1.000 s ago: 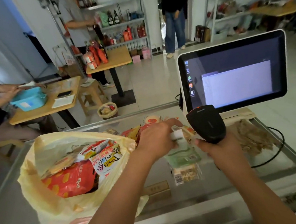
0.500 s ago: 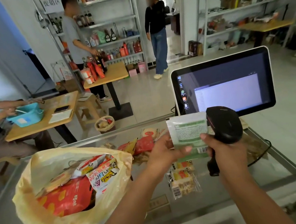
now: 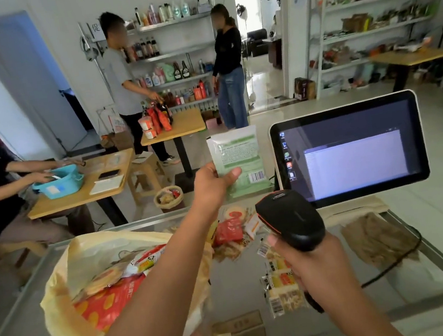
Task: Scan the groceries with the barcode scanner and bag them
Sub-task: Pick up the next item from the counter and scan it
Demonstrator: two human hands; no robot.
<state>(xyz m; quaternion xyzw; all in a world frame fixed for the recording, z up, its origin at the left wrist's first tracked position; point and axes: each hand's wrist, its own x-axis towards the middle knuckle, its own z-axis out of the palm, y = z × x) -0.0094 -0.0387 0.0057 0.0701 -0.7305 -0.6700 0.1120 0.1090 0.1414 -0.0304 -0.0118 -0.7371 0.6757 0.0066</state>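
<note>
My left hand [image 3: 212, 183] holds a green and white packet [image 3: 238, 157] upright above the glass counter [image 3: 401, 299], its barcode at the lower right facing me. My right hand [image 3: 311, 263] grips the black barcode scanner [image 3: 292, 219] below and to the right of the packet, its head aimed up toward it. A yellow plastic bag [image 3: 68, 275] stands open at the left, filled with red and white snack packs. Loose snack packets [image 3: 282, 284] and red wrapped items [image 3: 228, 230] lie on the counter between my arms.
A touchscreen monitor [image 3: 350, 150] stands at the counter's right rear, with the scanner's black cable [image 3: 391, 266] trailing beside brown paper. Beyond the counter are wooden tables, shelves of bottles, two standing people and a seated person at the left.
My left hand has raised the green packet higher and further forward, away from the scanner. The scanner has dropped lower in my right hand. The camera view has tilted upward.
</note>
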